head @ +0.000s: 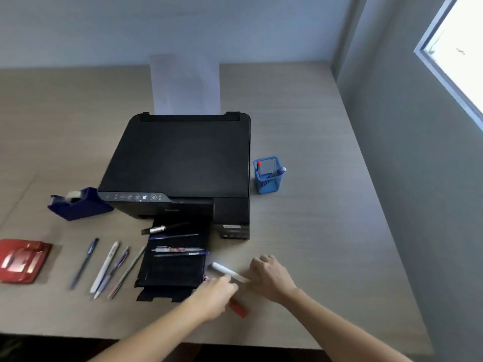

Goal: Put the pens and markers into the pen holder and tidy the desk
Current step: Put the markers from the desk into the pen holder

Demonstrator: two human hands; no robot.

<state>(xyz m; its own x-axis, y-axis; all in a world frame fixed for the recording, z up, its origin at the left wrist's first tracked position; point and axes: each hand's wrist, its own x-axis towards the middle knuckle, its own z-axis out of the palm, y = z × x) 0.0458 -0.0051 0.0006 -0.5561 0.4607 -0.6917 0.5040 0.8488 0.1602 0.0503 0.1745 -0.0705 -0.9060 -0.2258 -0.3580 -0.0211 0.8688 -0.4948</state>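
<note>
- White marker (pixel 230 272) lies on the desk (pixel 326 231) between my hands; light, stiff, smooth, so I'd pinch mid-barrel.
- My right hand (pixel 270 276) curls at its end; left hand (pixel 217 291) blurred, grip unclear.
- Pen holder (pixel 268 176) stands well beyond.

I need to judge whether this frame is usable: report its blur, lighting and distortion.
Head view: motion blur smears the left hand and the loose pens at left; the right hand is softer-edged; the window is blown out white; the wide lens bows the desk edges; the printer stays fairly sharp.
</note>
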